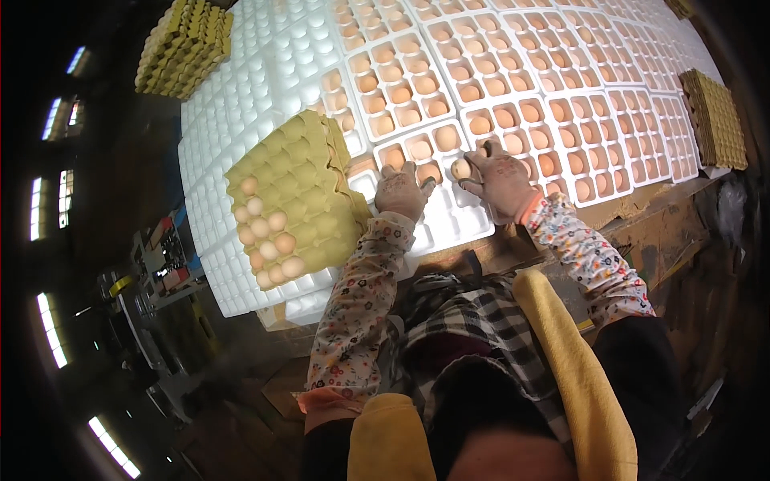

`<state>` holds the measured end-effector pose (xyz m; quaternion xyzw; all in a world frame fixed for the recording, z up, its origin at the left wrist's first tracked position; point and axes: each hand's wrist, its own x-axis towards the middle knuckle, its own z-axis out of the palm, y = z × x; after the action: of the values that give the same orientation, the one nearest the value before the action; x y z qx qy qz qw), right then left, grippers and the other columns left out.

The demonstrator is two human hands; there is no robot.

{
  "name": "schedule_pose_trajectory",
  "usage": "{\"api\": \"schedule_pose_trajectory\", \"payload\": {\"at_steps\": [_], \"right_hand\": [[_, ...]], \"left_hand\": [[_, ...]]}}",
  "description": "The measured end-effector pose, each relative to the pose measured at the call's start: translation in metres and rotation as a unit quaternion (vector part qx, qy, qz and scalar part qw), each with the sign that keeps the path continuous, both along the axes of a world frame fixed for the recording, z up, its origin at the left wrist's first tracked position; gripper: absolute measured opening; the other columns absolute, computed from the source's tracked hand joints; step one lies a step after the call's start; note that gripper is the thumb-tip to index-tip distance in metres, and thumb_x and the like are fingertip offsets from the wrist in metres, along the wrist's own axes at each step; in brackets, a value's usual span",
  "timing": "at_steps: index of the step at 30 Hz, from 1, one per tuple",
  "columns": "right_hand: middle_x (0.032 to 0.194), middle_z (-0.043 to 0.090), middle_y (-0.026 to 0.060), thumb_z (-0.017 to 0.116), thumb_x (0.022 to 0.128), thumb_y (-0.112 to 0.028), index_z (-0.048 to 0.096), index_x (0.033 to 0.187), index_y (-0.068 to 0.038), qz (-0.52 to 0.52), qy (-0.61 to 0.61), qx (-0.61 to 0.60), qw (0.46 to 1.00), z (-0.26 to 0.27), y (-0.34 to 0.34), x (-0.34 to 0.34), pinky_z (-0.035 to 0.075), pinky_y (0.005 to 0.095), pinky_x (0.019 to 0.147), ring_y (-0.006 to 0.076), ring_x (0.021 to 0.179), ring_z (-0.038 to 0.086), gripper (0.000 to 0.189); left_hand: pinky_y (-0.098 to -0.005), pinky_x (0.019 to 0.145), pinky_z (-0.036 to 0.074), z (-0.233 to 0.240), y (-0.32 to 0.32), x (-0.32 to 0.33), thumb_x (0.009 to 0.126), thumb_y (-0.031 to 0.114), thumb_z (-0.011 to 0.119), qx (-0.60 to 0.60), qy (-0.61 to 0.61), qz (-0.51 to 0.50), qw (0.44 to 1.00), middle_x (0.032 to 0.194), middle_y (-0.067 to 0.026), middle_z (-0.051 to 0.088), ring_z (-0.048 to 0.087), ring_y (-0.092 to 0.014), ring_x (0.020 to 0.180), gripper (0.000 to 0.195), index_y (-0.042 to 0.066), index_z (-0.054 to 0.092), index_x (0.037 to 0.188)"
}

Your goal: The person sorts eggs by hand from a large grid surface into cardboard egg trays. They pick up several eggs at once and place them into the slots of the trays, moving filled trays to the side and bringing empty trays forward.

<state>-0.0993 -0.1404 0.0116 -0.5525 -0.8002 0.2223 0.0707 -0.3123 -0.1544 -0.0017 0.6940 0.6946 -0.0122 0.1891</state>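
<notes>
In the head view, a partly filled white compartment tray (453,219) lies before me, with eggs in its upper pockets. My left hand (402,191) reaches over its left side, fingertips down by an egg (429,172); whether it grips one is hidden. My right hand (502,178) is at the tray's right side, its thumb and fingers around a pale egg (461,169). Both hands wear thin, soiled gloves. Left of my left hand, a stack of yellow-green pulp egg trays (295,174) carries several loose eggs (260,227) on its left part.
White trays full of brown eggs (400,84) spread ahead and to the right. White trays with no eggs showing (228,132) lie at the left. More pulp tray stacks stand at the upper left (186,48) and far right (714,120). A cardboard edge (625,210) runs along the near side.
</notes>
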Motion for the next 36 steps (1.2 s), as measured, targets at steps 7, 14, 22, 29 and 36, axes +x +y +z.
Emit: {"api": "schedule_pose_trajectory", "payload": {"at_steps": [7, 14, 22, 29, 36], "right_hand": [[0.118, 0.058, 0.0173, 0.059, 0.09, -0.034, 0.051, 0.132, -0.01, 0.076, 0.147, -0.068, 0.984, -0.014, -0.021, -0.022, 0.051, 0.0446, 0.085, 0.0357, 0.098, 0.063, 0.05], [0.118, 0.056, 0.0227, 0.059, 0.089, -0.015, 0.057, 0.122, -0.004, 0.014, 0.282, 0.089, 0.955, -0.036, -0.023, -0.036, 0.044, 0.0506, 0.092, 0.0437, 0.107, 0.053, 0.035], [0.142, 0.043, 0.0261, 0.06, 0.088, -0.032, 0.046, 0.135, 0.003, 0.081, 0.014, 0.208, 0.975, -0.076, -0.001, -0.068, 0.024, 0.0539, 0.114, 0.0428, 0.136, 0.034, 0.061], [0.117, 0.061, 0.025, 0.062, 0.088, -0.025, 0.056, 0.125, 0.006, -0.089, 0.163, 0.114, 0.976, -0.025, 0.007, -0.113, 0.045, 0.047, 0.096, 0.0413, 0.112, 0.055, 0.049], [0.136, 0.043, 0.0246, 0.07, 0.078, -0.033, 0.043, 0.139, -0.007, 0.238, 0.022, 0.165, 0.957, 0.065, -0.123, -0.292, 0.019, 0.0602, 0.113, 0.0417, 0.131, 0.038, 0.071]], "left_hand": [[-0.0484, 0.091, 0.047, -0.035, -0.025, 0.005, 0.086, 0.015, 0.064, 0.224, -0.161, 0.021, 0.961, 0.116, -0.0215, 0.056, 0.055, -0.041, 0.106, 0.045, 0.004, 0.053, 0.128], [-0.0485, 0.102, 0.041, 0.001, -0.073, -0.012, 0.088, 0.013, 0.062, 0.234, -0.126, 0.049, 0.963, 0.127, -0.0257, 0.051, 0.051, -0.043, 0.115, 0.047, 0.002, 0.05, 0.133], [-0.052, 0.094, 0.041, 0.111, -0.176, -0.154, 0.079, 0.016, 0.071, 0.353, -0.06, 0.068, 0.931, 0.125, -0.0206, 0.049, 0.048, -0.039, 0.112, 0.053, 0.005, 0.055, 0.128], [-0.0502, 0.099, 0.042, 0.088, -0.192, -0.313, 0.091, 0.047, 0.061, 0.139, 0.055, 0.028, 0.988, 0.136, -0.0186, 0.041, 0.046, -0.037, 0.119, 0.051, 0.023, 0.053, 0.135], [-0.0457, 0.099, 0.039, 0.039, -0.18, -0.341, 0.083, 0.037, 0.066, 0.314, 0.053, -0.197, 0.927, 0.129, -0.0114, 0.044, 0.044, -0.029, 0.12, 0.06, 0.025, 0.047, 0.138]]}}
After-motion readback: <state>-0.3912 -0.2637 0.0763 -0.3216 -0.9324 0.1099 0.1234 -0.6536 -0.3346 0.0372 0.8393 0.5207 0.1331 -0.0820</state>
